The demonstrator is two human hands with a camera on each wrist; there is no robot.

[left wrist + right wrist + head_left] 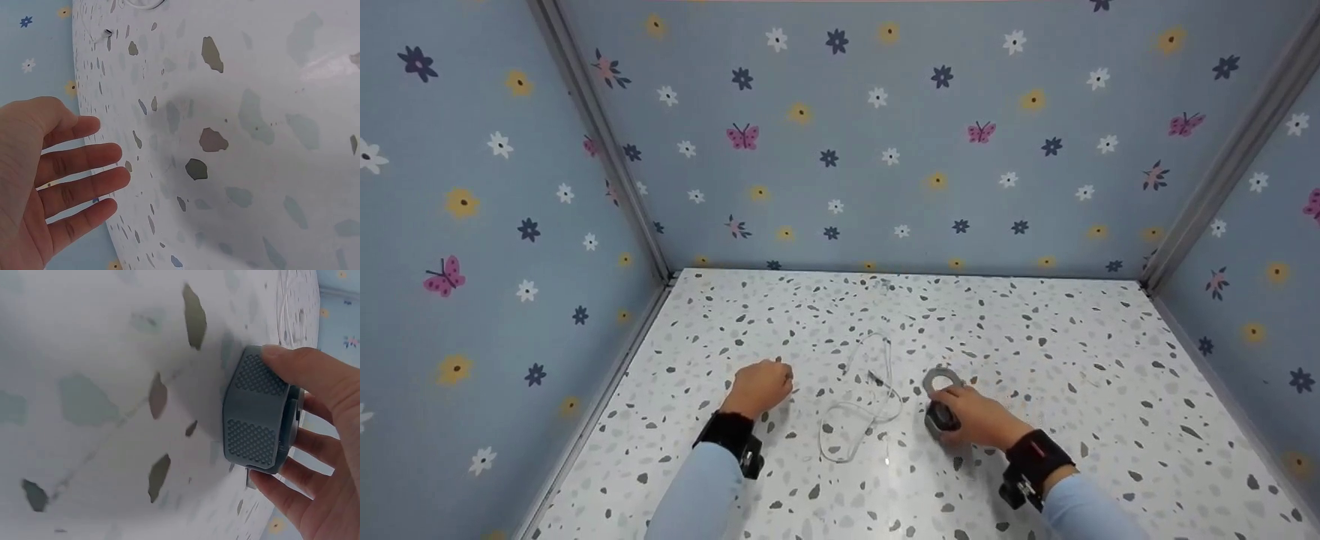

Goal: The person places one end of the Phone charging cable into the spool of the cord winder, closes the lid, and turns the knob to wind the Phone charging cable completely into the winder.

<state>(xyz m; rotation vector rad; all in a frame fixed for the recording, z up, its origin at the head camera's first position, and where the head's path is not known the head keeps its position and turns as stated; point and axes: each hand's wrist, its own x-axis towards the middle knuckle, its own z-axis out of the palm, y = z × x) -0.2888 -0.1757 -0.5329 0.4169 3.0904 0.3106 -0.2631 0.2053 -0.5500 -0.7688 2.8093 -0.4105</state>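
Note:
My right hand (979,416) grips a dark grey tape measure (251,410). In the right wrist view the thumb lies on one end of its ribbed, dotted case and the fingers come round from the other side. A small metal hook (250,478) sticks out by the fingertips. Just beyond the tape measure in the head view lies a flat grey ring (928,381). My left hand (67,177) holds nothing; its loosely bent fingers hover over the table at the left. Between the hands a thin white cable (889,360) lies in loose loops.
The white speckled table top (780,322) is enclosed by blue flowered panels at the back (855,180), the left (487,247) and the right (1260,300). Metal corner posts (607,142) join the panels.

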